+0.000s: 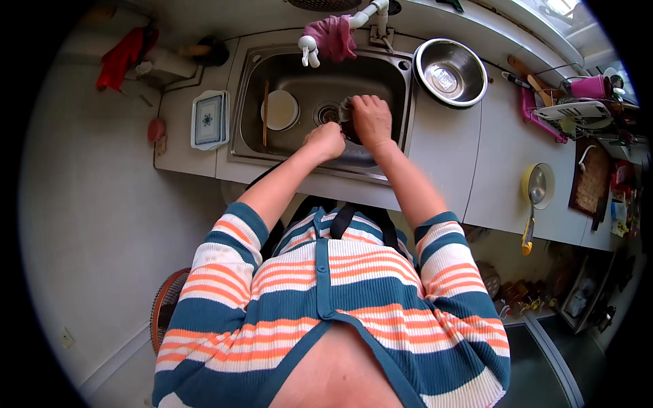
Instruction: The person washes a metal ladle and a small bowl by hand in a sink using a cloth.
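Note:
Both my hands are inside a stainless steel sink (326,81). My right hand (372,120) grips a greyish scrubbing cloth or pad (346,110) against a dark item that is mostly hidden beneath the hand. My left hand (326,140) is curled at the near side of the drain (327,114), its fingertips at the edge of that dark item. In the sink's left part lie stacked pale bowls or plates (281,110), with wooden chopsticks (266,115) across their left side. A pink cloth (332,37) is wrapped around the white faucet (309,52) above the far rim.
Rectangular plates (208,120) are stacked left of the sink. Metal bowls (451,72) stand right of it. Farther right are a yellow bowl (546,186) with a ladle (537,186), a pink dish rack (530,115) and a woven-patterned board (592,178). A fan (166,306) stands below left.

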Tool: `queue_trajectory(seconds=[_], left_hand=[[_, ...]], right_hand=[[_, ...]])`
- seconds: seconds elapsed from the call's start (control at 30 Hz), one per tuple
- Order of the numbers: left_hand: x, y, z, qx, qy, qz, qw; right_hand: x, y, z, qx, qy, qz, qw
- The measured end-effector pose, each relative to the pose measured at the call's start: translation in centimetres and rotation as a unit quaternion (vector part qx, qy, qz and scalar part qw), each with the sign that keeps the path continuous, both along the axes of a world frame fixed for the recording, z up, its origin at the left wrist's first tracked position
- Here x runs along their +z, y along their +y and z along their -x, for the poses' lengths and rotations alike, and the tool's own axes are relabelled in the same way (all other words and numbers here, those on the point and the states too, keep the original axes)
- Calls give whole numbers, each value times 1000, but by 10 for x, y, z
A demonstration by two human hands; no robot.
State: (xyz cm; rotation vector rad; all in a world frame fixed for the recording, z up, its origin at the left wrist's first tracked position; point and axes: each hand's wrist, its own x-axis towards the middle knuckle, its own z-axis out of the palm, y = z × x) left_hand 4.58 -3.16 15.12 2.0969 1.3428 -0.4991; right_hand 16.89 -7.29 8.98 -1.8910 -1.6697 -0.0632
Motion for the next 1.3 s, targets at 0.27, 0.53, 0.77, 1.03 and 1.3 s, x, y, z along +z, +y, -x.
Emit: queue_trajectory(seconds=[0.27, 0.53, 0.77, 1.03, 1.3], left_hand=[[-14, 10, 28, 23, 10, 29, 999], [-11, 21, 35, 58, -5, 6, 998], [-5, 17, 40, 54, -3, -32, 998], [3, -2, 20, 47, -36, -51, 997], [-31, -5, 7, 96, -76, -39, 992]], right_hand=[[19, -9, -19, 98, -95, 62, 989], [20, -13, -16, 192, -74, 73, 976], [28, -9, -41, 21, 428, 77, 900], [2, 0, -16, -56, 697, 71, 711], [-34, -1, 30, -216, 810, -134, 528]])
